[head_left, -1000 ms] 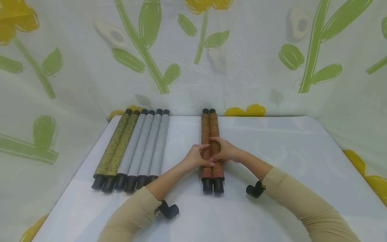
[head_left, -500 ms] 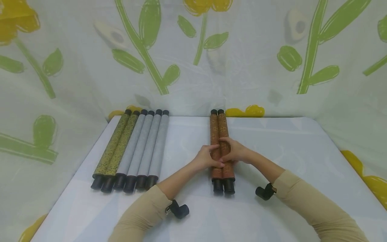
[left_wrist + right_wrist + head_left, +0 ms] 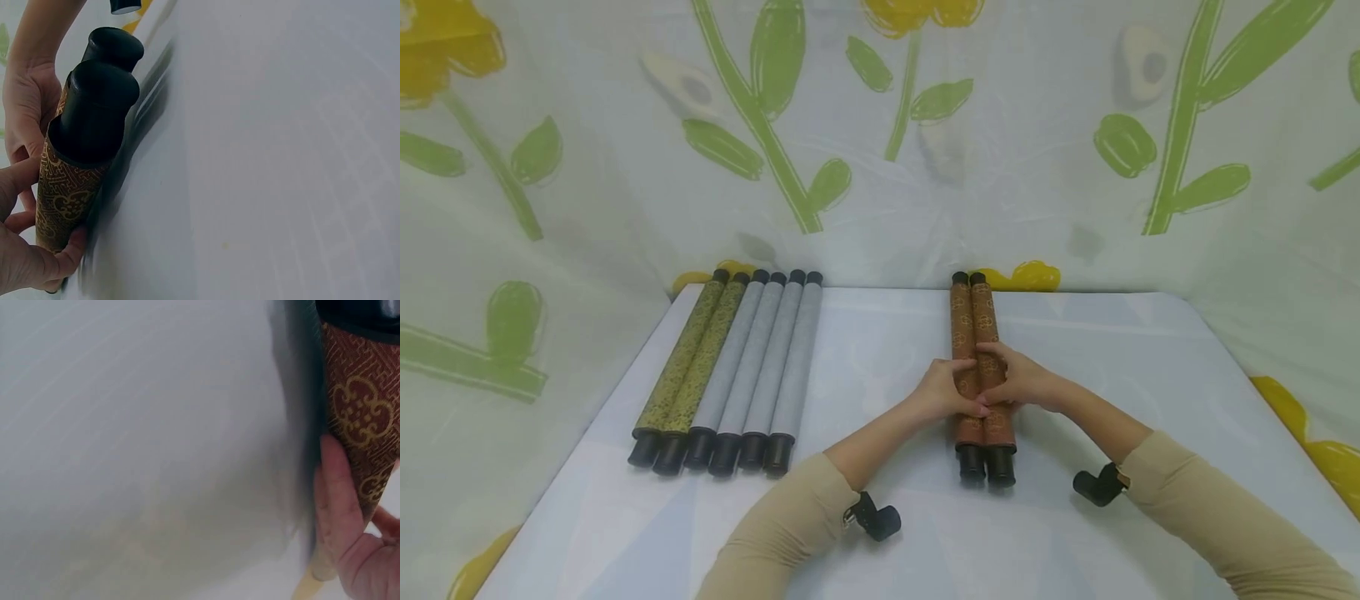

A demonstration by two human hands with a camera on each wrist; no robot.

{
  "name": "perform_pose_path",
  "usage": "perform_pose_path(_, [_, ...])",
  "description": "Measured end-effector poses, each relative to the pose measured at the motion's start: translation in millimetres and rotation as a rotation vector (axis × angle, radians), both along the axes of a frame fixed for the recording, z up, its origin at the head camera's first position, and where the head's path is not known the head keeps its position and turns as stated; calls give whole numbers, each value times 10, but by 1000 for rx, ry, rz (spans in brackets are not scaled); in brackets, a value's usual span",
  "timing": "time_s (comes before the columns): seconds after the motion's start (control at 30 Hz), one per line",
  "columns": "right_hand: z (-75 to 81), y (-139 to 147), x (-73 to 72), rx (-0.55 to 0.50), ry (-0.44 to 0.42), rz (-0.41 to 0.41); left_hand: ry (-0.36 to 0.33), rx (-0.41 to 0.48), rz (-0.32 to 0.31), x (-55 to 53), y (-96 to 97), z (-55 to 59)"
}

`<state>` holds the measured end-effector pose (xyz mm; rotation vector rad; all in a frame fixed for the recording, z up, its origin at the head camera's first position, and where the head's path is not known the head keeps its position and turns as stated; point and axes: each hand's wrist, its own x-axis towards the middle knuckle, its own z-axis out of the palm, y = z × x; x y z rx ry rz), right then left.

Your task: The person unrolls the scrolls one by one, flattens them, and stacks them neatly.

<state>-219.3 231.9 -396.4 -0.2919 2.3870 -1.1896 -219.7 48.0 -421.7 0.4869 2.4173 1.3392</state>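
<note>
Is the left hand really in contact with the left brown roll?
Touching. The left wrist view shows it: the left hand has a finger lying right against the patterned side of the left brown roll, with no gap.

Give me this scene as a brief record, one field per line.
left hand: grips the left brown roll
right hand: grips the right brown roll
brown pair: side by side, lengthwise away from the person
yellow-green rolls: two, far left
grey rolls: four, between yellow-green and brown
surface: pale table
backdrop: pale cloth with leaves and yellow flowers
</note>
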Motion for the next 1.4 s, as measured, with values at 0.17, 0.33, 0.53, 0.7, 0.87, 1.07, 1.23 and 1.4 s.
perform_pose_path(0.17, [-34,156,46,24,38,29,17,8,-14,13,116,-13])
perform_pose_path(0.33, [-47,224,67,-9,27,25,27,-1,-15,26,183,-24])
perform_pose_path(0.53, [-79,267,45,-33,4,24,67,-73,-24,29,208,-45])
perform_pose_path(0.7, [-64,281,28,-32,-9,47,105,-149,-26,33,222,-39])
perform_pose_path(0.87, [-86,305,-4,20,32,54,143,-179,-9,61,216,-25])
perform_pose_path(1.07, [-138,299,-1,98,114,-8,160,-183,15,72,182,-34])
perform_pose_path(1.23, [-122,283,11,135,126,-34,111,-140,10,59,132,-24])
perform_pose_path(1.4, [-100,316,35,119,113,-18,81,-165,-8,44,96,-20])
